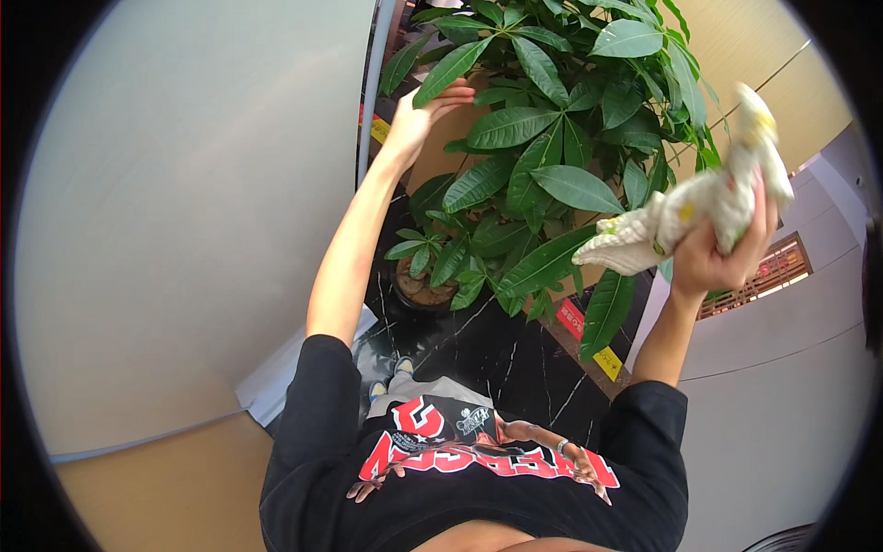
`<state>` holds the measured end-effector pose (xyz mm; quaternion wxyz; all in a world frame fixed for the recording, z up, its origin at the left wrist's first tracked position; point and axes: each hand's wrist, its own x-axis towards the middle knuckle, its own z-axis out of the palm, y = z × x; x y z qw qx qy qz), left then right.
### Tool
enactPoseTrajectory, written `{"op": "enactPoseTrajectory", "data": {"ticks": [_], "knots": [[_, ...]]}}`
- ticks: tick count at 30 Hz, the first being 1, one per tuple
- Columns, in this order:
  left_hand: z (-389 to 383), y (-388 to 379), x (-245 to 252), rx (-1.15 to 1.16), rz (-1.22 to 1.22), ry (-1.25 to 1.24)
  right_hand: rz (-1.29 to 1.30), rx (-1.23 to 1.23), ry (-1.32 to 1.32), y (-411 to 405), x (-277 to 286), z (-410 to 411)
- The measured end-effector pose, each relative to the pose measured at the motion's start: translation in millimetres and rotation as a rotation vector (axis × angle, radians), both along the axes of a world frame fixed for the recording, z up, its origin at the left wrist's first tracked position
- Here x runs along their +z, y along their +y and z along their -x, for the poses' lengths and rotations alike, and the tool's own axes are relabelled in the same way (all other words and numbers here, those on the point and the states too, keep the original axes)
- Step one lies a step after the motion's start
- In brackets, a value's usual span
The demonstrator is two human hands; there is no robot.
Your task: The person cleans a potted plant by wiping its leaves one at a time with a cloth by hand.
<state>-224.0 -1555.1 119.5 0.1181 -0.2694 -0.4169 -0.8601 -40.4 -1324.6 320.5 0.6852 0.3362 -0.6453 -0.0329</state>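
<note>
A potted plant with large glossy leaves, resembling a money tree point(545, 131), stands before me. My left hand point(426, 117) is raised at its left side, fingers stretched out beneath a long green leaf point(452, 69). That leaf covers part of the hand, and whether the two touch is unclear. On the right, my right hand point(724, 241) grips a crumpled cream cloth point(690, 214) with yellow and green spots. The cloth is slightly blurred, and one end hangs close to the outer leaves. Foliage hides most of the stem.
The plant's dark pot point(422, 293) rests on a black marble floor point(476, 345) with white veins. A pale panel point(200, 207) rises close on my left. Red and yellow stickers point(571, 319) bearing writing mark a brown floor strip. At right is a light wall point(772, 407) with a lattice opening point(766, 276).
</note>
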Motion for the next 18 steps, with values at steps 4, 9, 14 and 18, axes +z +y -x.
{"op": "enactPoseTrajectory", "data": {"ticks": [4,9,14,18], "knots": [[17,5,9,-0.040,0.045,0.083,-0.208,0.129,-0.137,-28,10,30],[33,12,34,-0.417,-0.521,0.108,-0.357,0.300,-0.212,-37,6,61],[37,6,72,-0.706,-0.676,0.082,-0.365,0.234,-0.590,-44,-8,77],[39,5,89,-1.153,-0.776,0.292,-0.364,0.198,-0.820,-50,-13,97]]}}
